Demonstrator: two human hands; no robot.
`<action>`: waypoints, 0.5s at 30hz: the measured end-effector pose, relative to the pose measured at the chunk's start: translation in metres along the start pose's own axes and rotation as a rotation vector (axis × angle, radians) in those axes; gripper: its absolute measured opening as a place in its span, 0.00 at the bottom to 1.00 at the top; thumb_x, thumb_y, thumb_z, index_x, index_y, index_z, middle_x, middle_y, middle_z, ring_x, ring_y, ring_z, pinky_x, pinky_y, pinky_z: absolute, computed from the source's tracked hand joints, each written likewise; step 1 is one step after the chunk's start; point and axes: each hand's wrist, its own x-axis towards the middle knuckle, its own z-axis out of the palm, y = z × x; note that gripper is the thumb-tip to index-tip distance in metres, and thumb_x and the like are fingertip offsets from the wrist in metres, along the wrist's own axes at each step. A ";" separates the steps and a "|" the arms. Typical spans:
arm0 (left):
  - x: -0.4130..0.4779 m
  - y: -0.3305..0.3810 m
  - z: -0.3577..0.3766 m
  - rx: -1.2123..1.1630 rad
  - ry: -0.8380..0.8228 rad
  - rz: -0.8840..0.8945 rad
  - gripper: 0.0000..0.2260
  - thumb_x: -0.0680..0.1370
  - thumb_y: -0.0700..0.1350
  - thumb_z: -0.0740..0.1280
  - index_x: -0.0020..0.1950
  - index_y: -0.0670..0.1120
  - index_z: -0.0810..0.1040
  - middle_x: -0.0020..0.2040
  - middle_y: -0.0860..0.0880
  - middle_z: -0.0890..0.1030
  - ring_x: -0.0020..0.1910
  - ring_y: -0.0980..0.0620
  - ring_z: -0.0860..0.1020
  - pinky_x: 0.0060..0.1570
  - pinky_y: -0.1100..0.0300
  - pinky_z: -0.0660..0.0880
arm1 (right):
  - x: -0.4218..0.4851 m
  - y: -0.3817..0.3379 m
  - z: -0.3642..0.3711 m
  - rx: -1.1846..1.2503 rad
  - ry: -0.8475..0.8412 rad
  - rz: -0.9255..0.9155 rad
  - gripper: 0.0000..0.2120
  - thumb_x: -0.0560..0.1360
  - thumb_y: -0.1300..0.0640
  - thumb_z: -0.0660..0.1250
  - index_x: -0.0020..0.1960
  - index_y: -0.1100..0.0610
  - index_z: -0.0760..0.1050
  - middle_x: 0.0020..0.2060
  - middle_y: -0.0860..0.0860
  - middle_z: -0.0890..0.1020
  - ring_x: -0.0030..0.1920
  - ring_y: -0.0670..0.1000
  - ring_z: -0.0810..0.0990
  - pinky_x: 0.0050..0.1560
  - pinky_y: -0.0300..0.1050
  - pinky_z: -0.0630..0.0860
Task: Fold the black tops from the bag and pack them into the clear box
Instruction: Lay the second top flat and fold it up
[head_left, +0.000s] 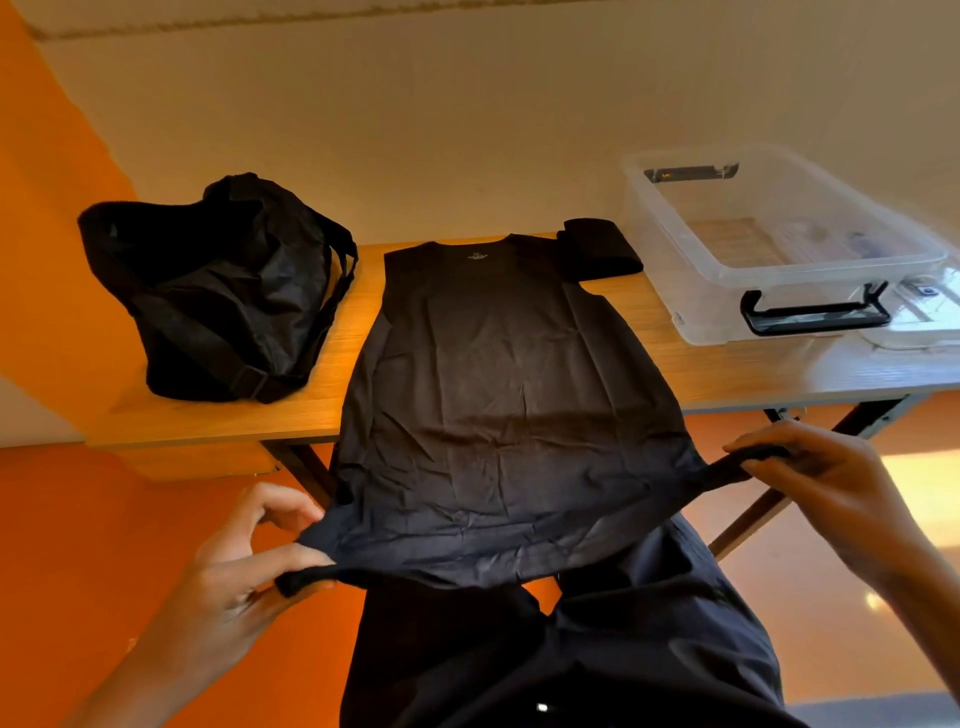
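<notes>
Left hand: thumb and fingers pinch the near-left corner of the black top, the cloth bunched into a small roll at your fingertips. Right hand: fingers curl over the near-right corner and grip it the same way. Both hands grasp cloth; neither is free.

The top is stretched between your hands. Its near edge hangs off the front of the table, above your dark trousers. The rest lies flat on the wood, with light creases.

Key relation: the top's long axis runs straight away from you, 6 o'clock to 12 o'clock. The neck end, with a small pale print, lies at 12 and the held edge at 6. Your hands sit at about 7 and 4 o'clock on its two near corners, so the whole garment lies ahead of them. Judgement: a lengthwise fold carries the held edge toward 12, both hands travelling together.

A folded black piece lies at about 1 o'clock, touching the top's far-right shoulder and just beside the clear box. The box is at 2 o'clock, open, with no black cloth visible inside and its lid apparently beside it. Your right hand is the nearer one to it.

The bag slumps at 10 o'clock, on the left-hand side; its contents cannot be seen
</notes>
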 end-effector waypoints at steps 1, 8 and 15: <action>0.004 -0.001 -0.003 0.001 0.002 -0.026 0.18 0.80 0.62 0.65 0.41 0.51 0.85 0.58 0.52 0.75 0.58 0.49 0.75 0.53 0.60 0.69 | 0.001 0.001 0.001 0.007 0.013 -0.010 0.08 0.73 0.40 0.73 0.51 0.38 0.84 0.46 0.47 0.86 0.49 0.50 0.85 0.51 0.38 0.82; 0.036 0.004 0.018 -0.235 0.248 0.016 0.20 0.79 0.63 0.66 0.34 0.51 0.73 0.33 0.55 0.73 0.31 0.50 0.73 0.33 0.54 0.69 | 0.014 0.010 0.009 0.033 0.109 0.037 0.12 0.74 0.40 0.72 0.53 0.44 0.83 0.44 0.50 0.85 0.48 0.54 0.84 0.51 0.37 0.81; 0.076 -0.001 0.016 -0.005 0.471 -0.058 0.27 0.84 0.61 0.60 0.46 0.37 0.82 0.37 0.67 0.76 0.40 0.71 0.75 0.38 0.75 0.66 | 0.045 0.012 0.018 -0.108 0.243 -0.026 0.06 0.77 0.40 0.65 0.52 0.35 0.78 0.44 0.51 0.81 0.44 0.44 0.82 0.46 0.34 0.80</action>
